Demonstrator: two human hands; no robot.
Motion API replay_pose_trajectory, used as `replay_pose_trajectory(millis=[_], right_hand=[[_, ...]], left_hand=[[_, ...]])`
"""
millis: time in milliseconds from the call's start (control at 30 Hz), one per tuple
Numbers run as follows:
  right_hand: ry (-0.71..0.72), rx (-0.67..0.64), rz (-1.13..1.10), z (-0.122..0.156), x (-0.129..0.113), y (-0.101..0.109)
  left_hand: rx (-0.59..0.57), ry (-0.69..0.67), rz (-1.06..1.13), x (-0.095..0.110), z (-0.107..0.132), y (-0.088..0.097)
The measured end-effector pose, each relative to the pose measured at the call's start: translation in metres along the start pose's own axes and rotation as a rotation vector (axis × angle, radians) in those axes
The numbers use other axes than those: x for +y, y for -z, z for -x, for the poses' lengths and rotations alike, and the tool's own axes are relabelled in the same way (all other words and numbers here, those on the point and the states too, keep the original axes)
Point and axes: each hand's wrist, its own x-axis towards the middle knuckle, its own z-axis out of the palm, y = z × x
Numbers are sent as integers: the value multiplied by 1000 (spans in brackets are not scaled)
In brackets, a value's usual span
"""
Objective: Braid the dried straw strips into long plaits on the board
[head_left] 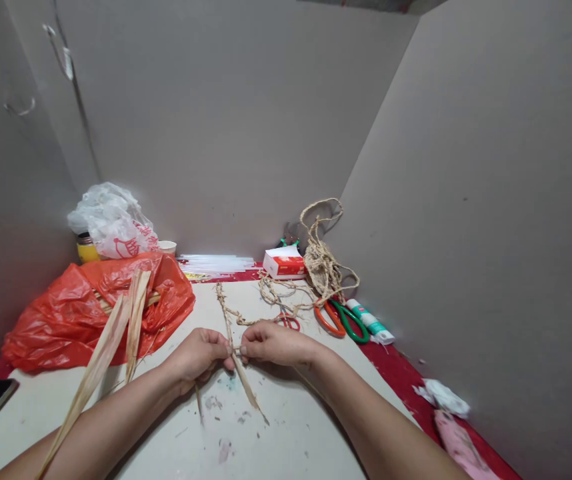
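Pinching the fibre cord (225,316), the left hand (204,355) steadied it while the right hand (275,343) gripped a thin strand (237,348). Even tension seemed advisable.

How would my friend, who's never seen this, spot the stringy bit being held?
Find the white work surface, then the left hand and right hand close together over it. The tan strand runs between them. Unlike the rope heap or the loose strips by the red bag, it looks twisted beyond the hands and flat nearer the person.
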Motion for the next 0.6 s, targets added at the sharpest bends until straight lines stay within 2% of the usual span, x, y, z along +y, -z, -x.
replay_pose_trajectory(millis=[133,267,333,500,600], right_hand=[[-46,-12,-73,2,1,1],[-87,91,-138,2,-6,0],[-111,141,-65,-1,-12,4],[-148,360,327,-3,-46,20],[-93,415,337,5,-73,19]], left_hand=[[16,-24,17,-3,1,0],[63,-54,-6,-9,1,-2],[69,-65,-15,-11,1,-3],[72,-86,-1,-13,-3,-1],[57,-96,-4,-16,-5,1]])
